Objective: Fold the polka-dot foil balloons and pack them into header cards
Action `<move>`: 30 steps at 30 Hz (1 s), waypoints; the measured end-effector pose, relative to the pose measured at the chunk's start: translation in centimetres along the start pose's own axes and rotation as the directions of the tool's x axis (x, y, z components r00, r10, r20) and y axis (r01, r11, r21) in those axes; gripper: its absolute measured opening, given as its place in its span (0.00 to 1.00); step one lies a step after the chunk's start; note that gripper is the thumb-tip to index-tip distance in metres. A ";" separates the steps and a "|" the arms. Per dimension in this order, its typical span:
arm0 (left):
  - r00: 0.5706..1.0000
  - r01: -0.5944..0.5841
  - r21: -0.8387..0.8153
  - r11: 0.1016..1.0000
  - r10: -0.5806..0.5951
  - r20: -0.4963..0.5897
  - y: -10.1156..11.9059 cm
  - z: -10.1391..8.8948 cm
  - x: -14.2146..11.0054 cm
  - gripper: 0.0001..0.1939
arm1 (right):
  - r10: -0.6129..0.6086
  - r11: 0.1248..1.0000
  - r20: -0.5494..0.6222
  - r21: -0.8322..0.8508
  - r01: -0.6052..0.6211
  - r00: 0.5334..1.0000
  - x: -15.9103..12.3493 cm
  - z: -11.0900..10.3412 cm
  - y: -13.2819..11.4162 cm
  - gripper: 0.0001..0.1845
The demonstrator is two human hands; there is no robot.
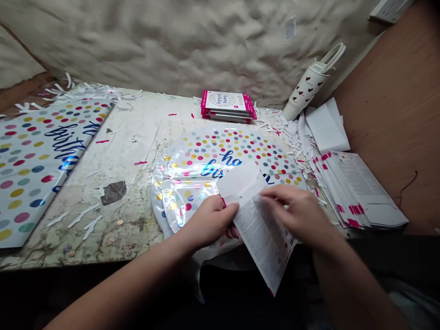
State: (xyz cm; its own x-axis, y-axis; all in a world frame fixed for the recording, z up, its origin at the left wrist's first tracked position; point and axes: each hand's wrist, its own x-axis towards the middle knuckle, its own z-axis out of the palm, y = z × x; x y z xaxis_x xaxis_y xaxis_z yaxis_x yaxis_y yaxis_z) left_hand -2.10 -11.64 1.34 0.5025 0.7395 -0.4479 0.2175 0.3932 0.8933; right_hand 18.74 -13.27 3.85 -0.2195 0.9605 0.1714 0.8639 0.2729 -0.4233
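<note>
My left hand (218, 217) grips the left edge of a printed paper envelope (266, 238), thumb on top. Its white flap (240, 181) is unfolded and points away from me. At the envelope's upper right edge, the fingers of my right hand (297, 211) are closed in a pinch, slightly blurred; I cannot make out whether they hold the paper or something smaller. Under the envelope lie flat, round foil balloons (192, 178) with coloured dots and blue lettering. Part of that lettering is hidden by the flap.
A stack of pink-edged packets (227, 103) sits at the back. A white tumbler (305, 89) stands near the right corner, amid paper strips (278, 126). More envelopes (357, 192) lie at right. Dotted foil sheets (30, 169) cover the table's left side.
</note>
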 end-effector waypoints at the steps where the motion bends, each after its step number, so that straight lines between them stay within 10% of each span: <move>1: 1.000 -0.013 0.020 1.000 0.013 0.001 0.1 0.2 0.0 0.20 | -0.066 0.997 0.037 0.044 0.064 0.997 0.0 0.6 -1.3 0.10; 9: 0.993 -0.114 0.222 0.968 0.116 0.001 0.6 1.5 -0.4 0.23 | -0.137 0.926 0.090 -0.342 0.160 0.986 -0.2 2.2 -6.0 0.11; 14: 0.997 -0.075 0.192 0.979 0.075 0.007 0.4 1.2 -0.3 0.23 | -0.171 0.879 0.077 -0.438 0.187 0.982 0.6 1.9 -4.9 0.09; 17: 1.000 0.000 0.072 0.997 0.000 0.006 -0.1 0.4 -0.3 0.20 | 0.072 0.853 -0.096 -0.510 -0.111 0.993 1.3 0.0 -0.5 0.10; 20: 0.997 -0.004 -0.064 0.998 -0.001 -0.082 -0.7 -0.3 -0.1 0.20 | 0.312 0.748 -0.326 -0.494 -0.442 0.892 1.3 -2.0 3.2 0.12; 23: 0.984 -0.069 -0.141 0.988 0.044 -0.172 -0.8 -0.2 -0.2 0.23 | 0.098 0.922 -0.107 -0.364 -0.131 0.989 0.6 -1.4 2.2 0.32; 26: 0.973 -0.200 0.020 0.980 0.200 -0.118 -0.4 -0.5 -1.2 0.19 | -0.198 0.952 0.086 -0.221 0.213 0.976 0.7 1.1 -1.3 0.37; 28: 0.906 -0.345 0.261 0.901 0.393 -0.157 -0.2 -1.8 -2.0 0.14 | -0.264 0.938 0.046 -0.221 0.267 0.964 1.4 2.5 -2.5 0.30; 30: 0.680 -0.445 0.576 0.685 0.678 -0.281 -0.3 -3.9 -2.6 0.21 | -0.368 0.919 -0.015 -0.156 0.361 0.930 2.3 3.2 -2.2 0.26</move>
State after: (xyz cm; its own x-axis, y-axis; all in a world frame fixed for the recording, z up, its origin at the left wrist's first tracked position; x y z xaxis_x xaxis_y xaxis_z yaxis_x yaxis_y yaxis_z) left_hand -6.69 -11.55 2.05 0.2540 0.9225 0.2906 0.4076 -0.3746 0.8328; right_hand 14.93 -11.47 2.31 -0.5150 0.7917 0.3286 0.7858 0.5892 -0.1881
